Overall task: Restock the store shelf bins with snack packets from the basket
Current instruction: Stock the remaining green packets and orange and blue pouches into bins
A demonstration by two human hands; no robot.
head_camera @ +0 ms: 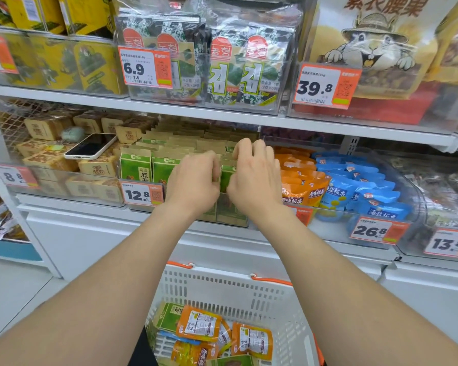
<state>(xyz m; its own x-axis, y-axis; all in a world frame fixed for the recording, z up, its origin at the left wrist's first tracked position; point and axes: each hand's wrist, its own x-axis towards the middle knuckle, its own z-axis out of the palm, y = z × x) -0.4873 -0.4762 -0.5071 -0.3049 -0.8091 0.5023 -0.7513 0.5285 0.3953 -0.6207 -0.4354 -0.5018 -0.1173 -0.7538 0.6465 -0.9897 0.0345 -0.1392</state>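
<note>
**Gripping a green packet at the middle shelf bin**

1. Left hand (193, 180): is curling its fingers over the top of a green packet (228, 175) that is standing upright in the clear bin (230, 215). The grip is narrow and is closing on the packet's left edge.
2. Right hand (254, 178): is pressing its thumb against the same packet's right side and bending its fingers over the top edges behind. The grip is narrow and is holding the packet.
3. Matching packets (135, 167): are standing in rows and filling the bin left of both hands, above a price tag (140, 194) reading 12.8.
4. Basket (222, 289): white with orange handles, is sitting below the shelf between the forearms. It is carrying orange packets (198, 323) and a flat green pack (167, 315).
5. Neighbouring bins: orange pouches (302, 186) are leaning just right of the right hand, and blue pouches (360, 186) are lying beyond them. Brown packets (50, 159) are filling the bin to the left.
6. Phone (90, 146): is lying screen up on the brown packets.
7. Seaweed packs (222, 70): are standing in a clear bin on the shelf above.
</note>
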